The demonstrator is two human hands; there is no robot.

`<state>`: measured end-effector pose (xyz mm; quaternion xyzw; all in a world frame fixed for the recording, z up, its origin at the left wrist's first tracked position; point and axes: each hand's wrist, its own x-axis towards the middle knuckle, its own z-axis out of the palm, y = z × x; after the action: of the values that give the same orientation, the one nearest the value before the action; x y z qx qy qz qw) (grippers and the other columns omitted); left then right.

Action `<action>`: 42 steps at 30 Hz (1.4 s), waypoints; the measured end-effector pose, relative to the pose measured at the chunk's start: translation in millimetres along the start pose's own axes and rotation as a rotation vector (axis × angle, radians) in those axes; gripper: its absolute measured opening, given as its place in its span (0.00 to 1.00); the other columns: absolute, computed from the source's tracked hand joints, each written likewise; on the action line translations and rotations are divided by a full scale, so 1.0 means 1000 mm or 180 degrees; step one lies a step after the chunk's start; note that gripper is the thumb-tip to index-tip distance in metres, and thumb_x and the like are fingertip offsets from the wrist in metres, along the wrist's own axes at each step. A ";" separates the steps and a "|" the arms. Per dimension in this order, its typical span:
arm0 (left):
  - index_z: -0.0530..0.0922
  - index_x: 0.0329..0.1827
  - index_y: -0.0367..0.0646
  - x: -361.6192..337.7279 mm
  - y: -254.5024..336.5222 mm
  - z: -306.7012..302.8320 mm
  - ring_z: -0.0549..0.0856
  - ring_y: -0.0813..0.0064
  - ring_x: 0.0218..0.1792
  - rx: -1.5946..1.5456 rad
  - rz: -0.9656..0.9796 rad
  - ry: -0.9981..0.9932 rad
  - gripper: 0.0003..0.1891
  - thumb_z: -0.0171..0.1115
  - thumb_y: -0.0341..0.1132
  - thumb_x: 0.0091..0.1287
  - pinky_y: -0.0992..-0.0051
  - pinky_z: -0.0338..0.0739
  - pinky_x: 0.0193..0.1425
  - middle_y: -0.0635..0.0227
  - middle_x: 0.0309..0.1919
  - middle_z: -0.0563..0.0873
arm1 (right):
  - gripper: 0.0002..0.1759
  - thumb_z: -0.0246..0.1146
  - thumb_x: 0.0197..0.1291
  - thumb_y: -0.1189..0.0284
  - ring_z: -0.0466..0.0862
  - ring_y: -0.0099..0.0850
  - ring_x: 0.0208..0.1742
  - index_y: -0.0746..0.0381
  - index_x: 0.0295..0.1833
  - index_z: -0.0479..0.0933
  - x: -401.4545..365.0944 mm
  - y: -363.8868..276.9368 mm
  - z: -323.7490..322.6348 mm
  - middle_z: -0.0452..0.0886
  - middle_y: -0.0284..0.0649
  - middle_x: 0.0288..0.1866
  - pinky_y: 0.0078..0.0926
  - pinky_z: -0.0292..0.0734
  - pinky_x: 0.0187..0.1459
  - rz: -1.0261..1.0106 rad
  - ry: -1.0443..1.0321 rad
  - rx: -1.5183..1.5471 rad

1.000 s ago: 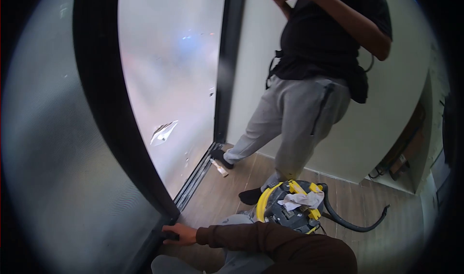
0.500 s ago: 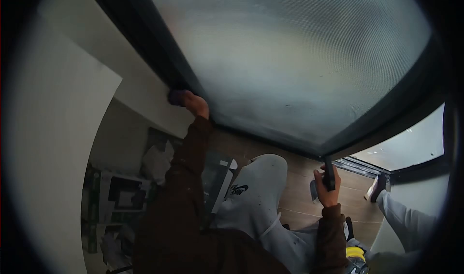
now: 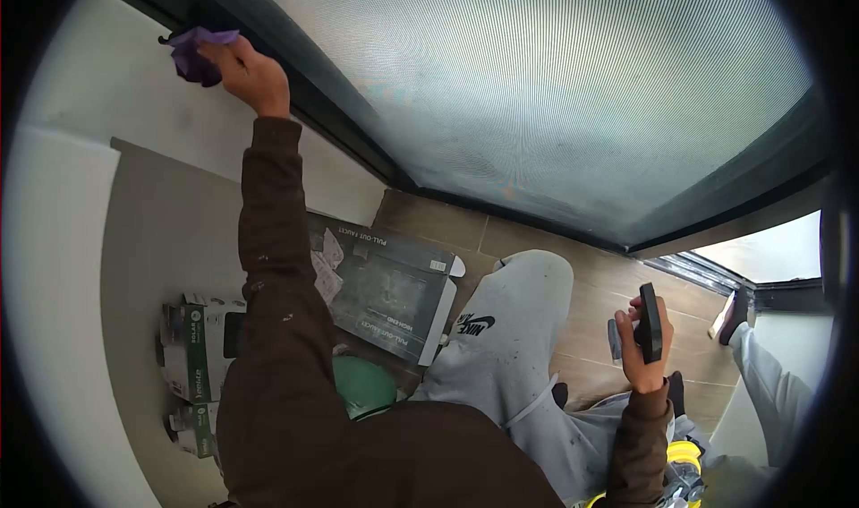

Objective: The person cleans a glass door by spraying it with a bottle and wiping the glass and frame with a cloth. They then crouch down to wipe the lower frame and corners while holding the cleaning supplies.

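A crumpled purple cloth (image 3: 199, 56) is pinched in my left hand (image 3: 257, 78), arm stretched out to the upper left. The cloth is over the dark frame (image 3: 344, 141) and the white sill beside it; whether it presses on either is not clear. Beyond the frame rises a large ribbed, frosted glass panel (image 3: 555, 96). Lower right, my right hand (image 3: 642, 365) is wrapped around a black bar-shaped tool (image 3: 651, 320) with a grey part on its other side. This tool is held apart from the panel, above the wood-look floor (image 3: 591, 338).
A flattened black faucet box (image 3: 385, 289) lies left of my bent knee. Green-and-white boxes (image 3: 192, 347) stand by the left wall, and a round green object (image 3: 365, 385) is near my elbow. Another person's leg (image 3: 769, 374) reaches in at right. Something yellow (image 3: 684, 459) is low right.
My left hand has moved up and left along the frame with the cloth. My right hand and the black tool have come away from the panel's lower corner. The view has shifted too.
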<state>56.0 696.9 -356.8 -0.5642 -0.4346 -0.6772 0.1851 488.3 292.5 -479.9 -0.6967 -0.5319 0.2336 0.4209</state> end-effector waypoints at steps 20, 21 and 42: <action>0.75 0.64 0.33 -0.457 -0.264 -0.006 0.80 0.61 0.60 -0.1503 -0.4094 -0.1694 0.23 0.54 0.35 0.68 0.63 0.73 0.67 0.60 0.62 0.80 | 0.16 0.75 0.57 0.72 0.81 0.25 0.28 0.65 0.47 0.77 -0.010 0.000 0.003 0.82 0.39 0.28 0.24 0.75 0.33 0.0506 -0.0050 -0.0011; 0.75 0.64 0.33 -0.408 -0.207 0.008 0.80 0.62 0.60 -0.1926 -0.5423 -0.0057 0.23 0.53 0.35 0.69 0.64 0.73 0.67 0.59 0.62 0.80 | 0.17 0.74 0.58 0.71 0.80 0.25 0.28 0.65 0.48 0.77 -0.012 0.008 0.006 0.81 0.38 0.28 0.23 0.74 0.33 0.0200 0.0036 -0.0036; 0.71 0.66 0.19 -0.404 -0.050 0.021 0.71 0.38 0.71 0.0599 -0.1704 -0.1249 0.24 0.48 0.35 0.78 0.58 0.65 0.76 0.31 0.67 0.72 | 0.17 0.74 0.60 0.69 0.78 0.22 0.27 0.65 0.48 0.78 -0.015 0.015 0.006 0.82 0.39 0.28 0.22 0.72 0.31 0.0465 -0.0002 -0.0222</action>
<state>150.4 644.7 -749.5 -0.5301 -0.6551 -0.5372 -0.0351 487.5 279.3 -497.3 -0.7478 -0.4876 0.2451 0.3781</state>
